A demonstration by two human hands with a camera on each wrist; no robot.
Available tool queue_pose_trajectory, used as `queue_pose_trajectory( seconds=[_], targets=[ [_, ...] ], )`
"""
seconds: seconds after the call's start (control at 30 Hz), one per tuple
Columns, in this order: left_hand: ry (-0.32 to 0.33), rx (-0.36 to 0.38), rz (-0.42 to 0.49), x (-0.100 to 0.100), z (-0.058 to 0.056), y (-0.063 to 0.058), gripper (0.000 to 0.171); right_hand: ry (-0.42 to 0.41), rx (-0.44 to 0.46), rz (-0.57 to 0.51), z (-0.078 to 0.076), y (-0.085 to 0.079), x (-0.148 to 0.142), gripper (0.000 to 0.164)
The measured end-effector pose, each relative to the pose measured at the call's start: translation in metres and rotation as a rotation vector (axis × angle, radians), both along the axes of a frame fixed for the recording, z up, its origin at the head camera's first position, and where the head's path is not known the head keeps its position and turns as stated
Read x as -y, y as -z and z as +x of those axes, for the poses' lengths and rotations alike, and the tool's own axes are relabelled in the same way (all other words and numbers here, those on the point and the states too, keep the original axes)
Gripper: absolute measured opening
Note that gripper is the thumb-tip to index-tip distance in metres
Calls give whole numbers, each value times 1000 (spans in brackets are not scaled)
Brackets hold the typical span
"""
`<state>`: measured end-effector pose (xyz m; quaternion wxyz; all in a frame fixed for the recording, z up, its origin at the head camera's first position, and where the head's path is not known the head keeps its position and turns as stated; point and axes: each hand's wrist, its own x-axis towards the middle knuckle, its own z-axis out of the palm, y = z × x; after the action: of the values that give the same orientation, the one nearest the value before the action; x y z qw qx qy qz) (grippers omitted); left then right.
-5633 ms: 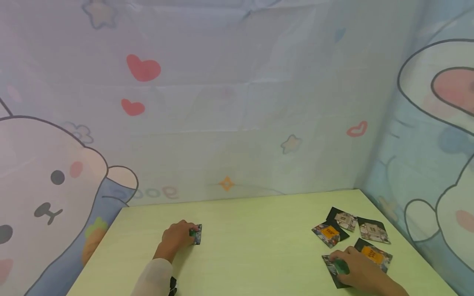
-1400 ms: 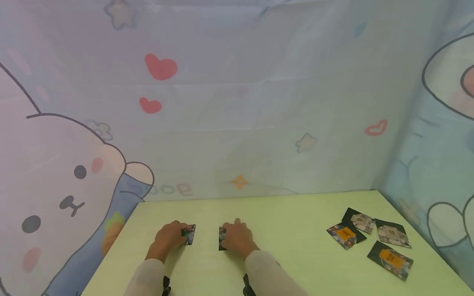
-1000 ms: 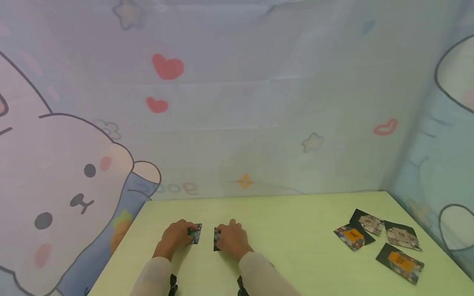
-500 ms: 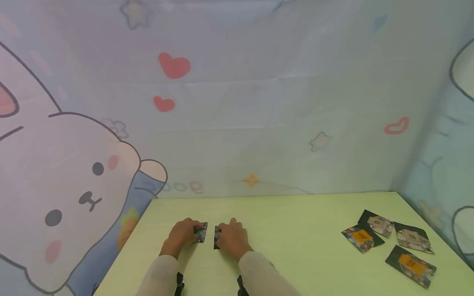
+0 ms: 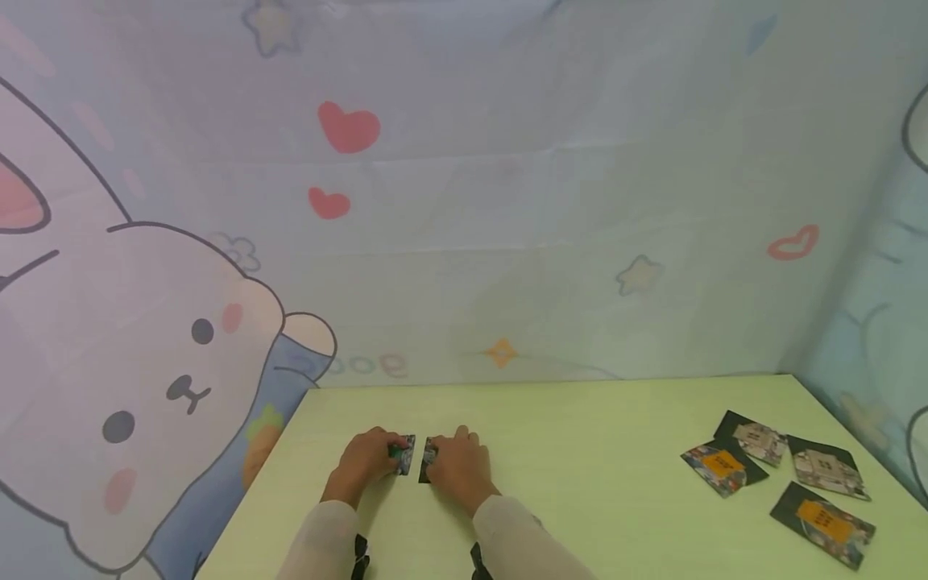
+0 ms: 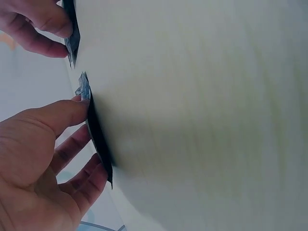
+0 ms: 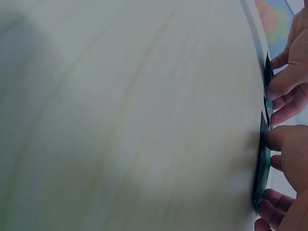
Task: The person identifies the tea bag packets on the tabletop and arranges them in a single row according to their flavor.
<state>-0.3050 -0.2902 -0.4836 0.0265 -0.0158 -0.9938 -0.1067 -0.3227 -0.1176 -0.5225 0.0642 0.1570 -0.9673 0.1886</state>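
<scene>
On the table's left half, my left hand (image 5: 366, 459) holds a small flat packet (image 5: 408, 455) with a dark green, patterned print. In the left wrist view, thumb and fingers grip this packet (image 6: 99, 139) by its edges, close over the tabletop, and its crinkled end shows silvery. Just to the right, my right hand (image 5: 461, 467) holds a similar dark packet (image 5: 424, 469) between thumb and fingers, covering most of it. A narrow strip of table separates the two packets in the head view. Right wrist view: the right packet (image 7: 262, 163) lies nearly end to end with the left one (image 7: 267, 72).
Several similar packets lie at the table's right side: an orange-labelled one (image 5: 714, 467) overlapping a dark one (image 5: 757, 441), another (image 5: 826, 467) beside them, and an orange-labelled one (image 5: 824, 524) nearer. A cartoon-printed cloth (image 5: 507, 201) stands behind the pale green table (image 5: 580, 483).
My right hand has carried its packet from the group at the right over to the left, and the gap between both packets has narrowed. My left hand stays about in place; the head view has shifted.
</scene>
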Motion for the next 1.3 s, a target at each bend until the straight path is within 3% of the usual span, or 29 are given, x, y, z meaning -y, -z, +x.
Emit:
queue_pose_trajectory(
  seconds=[0.23,0.47,0.73,0.93,1.3],
  targets=[
    [-6,2,-15,-1,-2,2,29,-33,-84,0,-8,-6,-29,39],
    [4,-3,-6,2,-4,5,30,-70,-90,-123,-19,-10,-82,39],
    [11,28,-5,2,-2,3,30,-89,-60,-184,-21,-10,-148,41],
    [25,33,-8,1,-5,1,30,-157,-69,-152,-18,-21,-199,35],
    [16,38,-23,-3,-5,-1,30,-172,-72,-115,-20,-25,-304,26]
  ],
)
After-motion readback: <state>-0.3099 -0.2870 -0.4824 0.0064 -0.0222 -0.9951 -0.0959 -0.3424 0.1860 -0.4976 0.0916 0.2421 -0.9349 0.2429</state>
